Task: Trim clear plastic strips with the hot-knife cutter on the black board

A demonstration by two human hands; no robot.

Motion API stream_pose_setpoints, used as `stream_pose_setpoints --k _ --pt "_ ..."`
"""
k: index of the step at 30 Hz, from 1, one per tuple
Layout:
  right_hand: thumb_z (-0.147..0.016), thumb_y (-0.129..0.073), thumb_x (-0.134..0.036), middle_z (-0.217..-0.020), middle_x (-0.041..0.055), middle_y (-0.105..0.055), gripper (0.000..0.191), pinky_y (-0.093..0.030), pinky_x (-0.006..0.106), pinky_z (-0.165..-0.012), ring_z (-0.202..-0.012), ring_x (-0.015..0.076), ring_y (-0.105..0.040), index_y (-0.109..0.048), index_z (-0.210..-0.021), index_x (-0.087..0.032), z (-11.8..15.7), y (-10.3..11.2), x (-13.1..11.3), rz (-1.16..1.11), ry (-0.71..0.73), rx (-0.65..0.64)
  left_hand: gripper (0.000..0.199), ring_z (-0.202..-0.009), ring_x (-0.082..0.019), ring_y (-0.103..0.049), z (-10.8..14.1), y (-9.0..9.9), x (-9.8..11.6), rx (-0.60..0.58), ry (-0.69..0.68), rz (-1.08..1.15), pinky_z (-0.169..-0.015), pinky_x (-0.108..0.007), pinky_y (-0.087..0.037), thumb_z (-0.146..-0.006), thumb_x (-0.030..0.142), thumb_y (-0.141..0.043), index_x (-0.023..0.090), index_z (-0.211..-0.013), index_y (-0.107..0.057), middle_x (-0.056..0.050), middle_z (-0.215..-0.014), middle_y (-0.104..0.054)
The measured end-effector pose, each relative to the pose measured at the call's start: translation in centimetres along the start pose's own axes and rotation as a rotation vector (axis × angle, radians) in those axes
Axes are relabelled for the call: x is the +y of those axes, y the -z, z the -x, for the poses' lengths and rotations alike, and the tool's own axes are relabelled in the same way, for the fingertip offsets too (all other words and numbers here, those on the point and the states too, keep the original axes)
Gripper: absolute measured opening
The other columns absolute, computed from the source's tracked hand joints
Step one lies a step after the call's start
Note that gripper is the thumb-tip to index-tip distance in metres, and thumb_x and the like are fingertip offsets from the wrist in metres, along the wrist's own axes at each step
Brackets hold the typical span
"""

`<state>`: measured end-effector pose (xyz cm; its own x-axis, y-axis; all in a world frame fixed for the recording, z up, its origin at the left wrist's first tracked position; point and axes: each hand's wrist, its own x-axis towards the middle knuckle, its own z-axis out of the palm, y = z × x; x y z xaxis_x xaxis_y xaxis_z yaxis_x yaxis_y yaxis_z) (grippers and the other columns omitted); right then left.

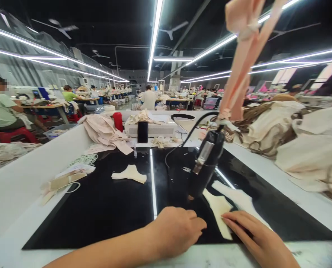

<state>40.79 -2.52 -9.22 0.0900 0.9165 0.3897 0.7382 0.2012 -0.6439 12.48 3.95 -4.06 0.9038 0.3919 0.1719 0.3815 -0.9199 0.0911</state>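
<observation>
The glossy black surface [85, 216] stretches ahead under strip lights; nearest, the left hand [174, 230] has its grip curled in, fingertips bent down near the cream piece [219, 208], though whether they pinch anything I cannot tell; the right hand [255, 234] has thumb and finger brought together on the piece's right edge, a light pinch that suits thin, soft material; the cream piece lies on the surface between the hands, a white piece [238, 195] just beside it on the right, so lifting one edge cleanly, without dragging its neighbour, seems the careful way; a flat, even hold should spare it creases.

Just beyond hangs a black tool [207, 160] on pink strips [240, 63], its lower end close to the cream piece; knuckles and cord are best given room there; farther off, another cream cutout [131, 174] lies alone to the left; behind it are a phone [143, 132] and pink cloth [104, 130]; in the distance, a person in white [148, 98] is seen from behind.
</observation>
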Motion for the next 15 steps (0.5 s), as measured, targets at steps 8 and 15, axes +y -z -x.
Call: stream_pose_setpoints --k 8,15 --pt "-0.098 -0.059 -0.062 -0.093 0.0051 -0.079 0.042 -0.060 0.034 -0.080 -0.086 0.0250 -0.074 -0.082 -0.087 -0.028 -0.3 0.4 -4.3 -0.056 -0.146 -0.016 0.023 -0.073 -0.025 -0.075 -1.7 -0.6 1.4 -0.042 0.075 -0.042 -0.051 -0.031 -0.044 -0.108 0.030 -0.059 0.020 -0.129 -0.064 -0.004 -0.092 -0.073" --pt "-0.091 -0.063 -0.069 -0.092 0.0065 -0.078 0.046 -0.057 0.033 -0.070 -0.082 0.0260 -0.071 -0.079 -0.080 -0.027 -0.8 1.0 -5.6 -0.114 -0.189 0.077 0.045 -0.074 -0.025 -0.073 -3.1 -1.0 3.0 -0.059 0.092 -0.062 -0.047 -0.028 -0.037 -0.108 0.045 -0.060 0.019 -0.146 -0.060 -0.009 -0.093 -0.073"
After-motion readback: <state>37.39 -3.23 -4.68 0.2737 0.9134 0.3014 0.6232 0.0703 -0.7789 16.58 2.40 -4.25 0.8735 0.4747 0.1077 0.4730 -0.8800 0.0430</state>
